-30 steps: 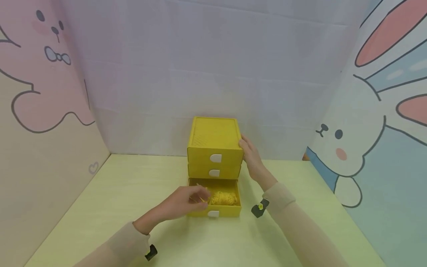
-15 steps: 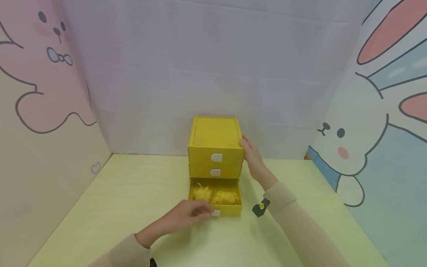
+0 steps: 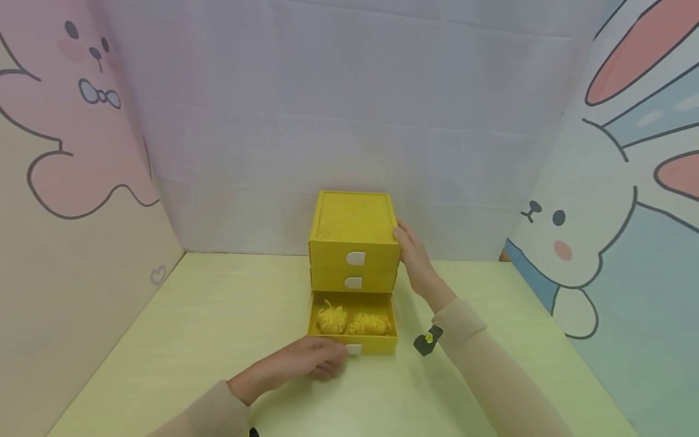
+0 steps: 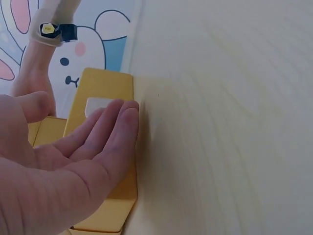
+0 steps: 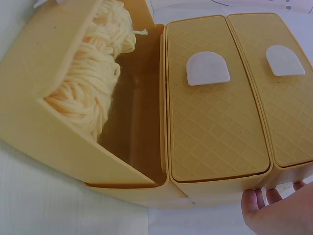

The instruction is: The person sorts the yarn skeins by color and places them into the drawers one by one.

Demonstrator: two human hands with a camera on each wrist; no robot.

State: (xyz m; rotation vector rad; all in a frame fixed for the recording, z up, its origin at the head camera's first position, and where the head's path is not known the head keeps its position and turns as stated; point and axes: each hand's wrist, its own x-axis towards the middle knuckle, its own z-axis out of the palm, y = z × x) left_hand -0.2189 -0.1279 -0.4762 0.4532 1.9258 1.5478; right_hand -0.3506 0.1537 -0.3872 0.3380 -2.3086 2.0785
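A yellow chest of drawers [image 3: 355, 218] stands against the back wall. Its bottom drawer [image 3: 378, 346] is pulled out and holds two yellow yarn bundles [image 3: 369, 325], side by side. The left hand [image 3: 300, 360] is at that drawer's front, left of its white handle [image 3: 354, 349]. In the left wrist view, its extended fingers [image 4: 98, 137] lie close together before the drawer face; whether they touch it is unclear. The right hand [image 3: 417, 261] rests against the chest's right side near the top. In the right wrist view, its fingertips [image 5: 272, 196] lie along the side wall.
Two upper drawers with white handles [image 5: 208, 68] are closed. The pale yellow tabletop [image 3: 229, 303] extends around the chest. A white sheet wall [image 3: 235, 152] stands behind, with cartoon-printed walls at left and right [image 3: 644, 315].
The left hand has come out of the bottom drawer and lowered to its front, leaving both yarn bundles in sight. The right hand keeps its place on the chest.
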